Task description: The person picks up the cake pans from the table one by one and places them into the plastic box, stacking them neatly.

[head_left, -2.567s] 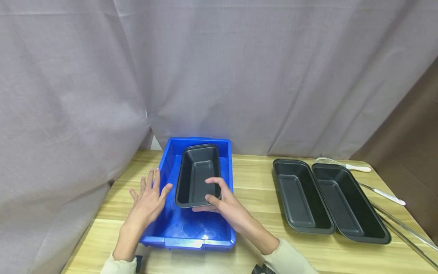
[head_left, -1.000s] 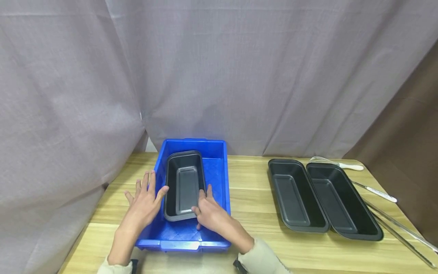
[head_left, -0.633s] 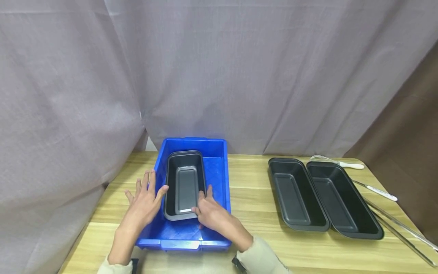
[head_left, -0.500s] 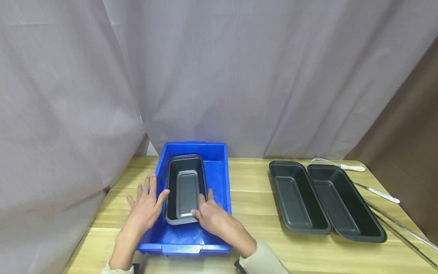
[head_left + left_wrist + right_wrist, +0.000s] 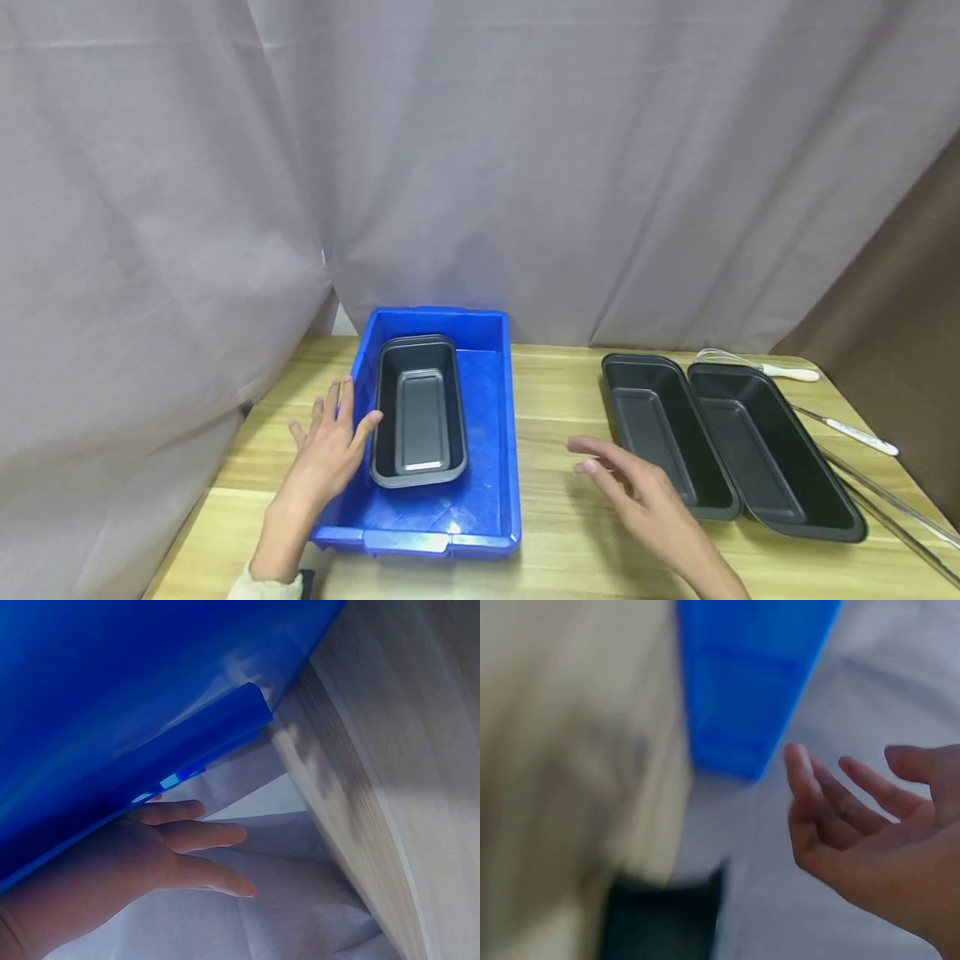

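Note:
A black loaf pan (image 5: 422,417) sits inside the blue plastic bin (image 5: 487,417), toward its left side. My left hand (image 5: 322,454) rests on the bin's left rim with fingers spread. In the left wrist view the fingers of that left hand (image 5: 172,847) stretch out along the bin's outer wall (image 5: 150,697). Over the table between the bin and two more loaf pans hangs my right hand (image 5: 645,500), fingers loosely bent and holding nothing. It partly covers the nearer pan (image 5: 660,425); the other pan (image 5: 757,450) stands right beside that one.
Behind the right-hand pans lies a whisk (image 5: 787,372) with a white handle. A white-handled utensil (image 5: 855,435) and long metal rods (image 5: 892,521) lie at the right of the wooden table (image 5: 555,392). Grey cloth (image 5: 480,167) hangs along the back and left.
My right hand set the loaf pan down in the bin, let go of it and moved right, out over the table near the other pans. The left hand stayed on the rim.

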### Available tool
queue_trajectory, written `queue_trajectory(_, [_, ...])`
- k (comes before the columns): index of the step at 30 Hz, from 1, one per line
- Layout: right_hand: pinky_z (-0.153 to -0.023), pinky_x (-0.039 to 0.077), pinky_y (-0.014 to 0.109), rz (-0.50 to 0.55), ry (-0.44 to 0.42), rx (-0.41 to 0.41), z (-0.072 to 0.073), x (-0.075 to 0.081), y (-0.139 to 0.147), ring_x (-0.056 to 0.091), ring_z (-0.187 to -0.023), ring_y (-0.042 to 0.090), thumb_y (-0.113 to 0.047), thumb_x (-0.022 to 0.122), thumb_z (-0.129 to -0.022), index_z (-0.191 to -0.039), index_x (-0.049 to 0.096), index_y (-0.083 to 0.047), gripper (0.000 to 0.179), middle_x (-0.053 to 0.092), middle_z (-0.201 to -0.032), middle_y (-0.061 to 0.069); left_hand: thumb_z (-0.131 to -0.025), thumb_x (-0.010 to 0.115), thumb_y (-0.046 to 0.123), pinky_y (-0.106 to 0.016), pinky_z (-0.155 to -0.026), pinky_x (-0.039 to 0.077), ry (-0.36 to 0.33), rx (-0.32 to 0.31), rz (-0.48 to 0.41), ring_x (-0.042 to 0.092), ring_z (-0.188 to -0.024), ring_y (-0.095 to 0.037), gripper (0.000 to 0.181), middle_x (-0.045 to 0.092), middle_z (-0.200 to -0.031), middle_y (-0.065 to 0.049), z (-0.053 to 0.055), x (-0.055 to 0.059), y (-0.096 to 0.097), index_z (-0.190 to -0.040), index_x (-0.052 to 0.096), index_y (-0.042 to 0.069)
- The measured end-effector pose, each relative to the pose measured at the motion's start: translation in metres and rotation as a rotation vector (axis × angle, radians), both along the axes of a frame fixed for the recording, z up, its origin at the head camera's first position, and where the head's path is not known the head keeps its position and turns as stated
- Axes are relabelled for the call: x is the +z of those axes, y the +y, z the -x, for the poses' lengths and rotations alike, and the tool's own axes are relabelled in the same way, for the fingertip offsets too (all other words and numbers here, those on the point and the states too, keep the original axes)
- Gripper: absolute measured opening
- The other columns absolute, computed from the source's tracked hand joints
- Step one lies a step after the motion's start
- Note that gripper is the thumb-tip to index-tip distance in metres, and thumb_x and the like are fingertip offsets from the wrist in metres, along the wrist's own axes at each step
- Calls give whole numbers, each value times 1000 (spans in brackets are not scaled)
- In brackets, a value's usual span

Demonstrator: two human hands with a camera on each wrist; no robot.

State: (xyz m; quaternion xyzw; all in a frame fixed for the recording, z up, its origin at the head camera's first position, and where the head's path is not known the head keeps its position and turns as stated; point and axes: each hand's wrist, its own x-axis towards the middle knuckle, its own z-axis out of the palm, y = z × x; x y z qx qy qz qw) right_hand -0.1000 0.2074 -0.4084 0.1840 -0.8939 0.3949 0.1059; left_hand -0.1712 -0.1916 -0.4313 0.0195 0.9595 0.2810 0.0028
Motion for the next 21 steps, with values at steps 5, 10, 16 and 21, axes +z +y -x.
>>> queue_trajectory(5, [-83,55,14,-23,-61,-153,-20,-26,53,73,-93,-3,-10,62,-112,-141,72,-15,31,80,-125,-6,-119,41,45,-93,-116,-5,-1,0,-2,8,-162,-66,81,9,-179,-35,0,0,0,-174,7,-3])
queue_trajectory(10, [-79,54,14,-18,-157,-230,-34,-38,83,76,-89,3,-16,58,-115,-144,68,-10,31,79,-122,-16,-119,43,43,-93,-116,-3,15,9,2,11,-161,-67,79,12,-178,-36,0,1,0,-174,11,-4])
queue_trajectory(16, [-70,52,14,66,-161,-263,-44,-52,105,75,-81,9,-9,55,-115,-142,67,-1,30,76,-114,-25,-119,43,42,-93,-117,-4,-1,12,3,10,-162,-66,79,11,-179,-36,-1,2,0,-174,9,-4])
queue_trajectory(21, [-54,42,30,343,-75,-248,-51,-65,124,72,-75,8,5,51,-113,-134,73,-4,32,78,-106,-20,-119,43,42,-93,-116,-4,3,7,3,12,-161,-67,79,13,-178,-36,-1,2,0,-174,10,-5])
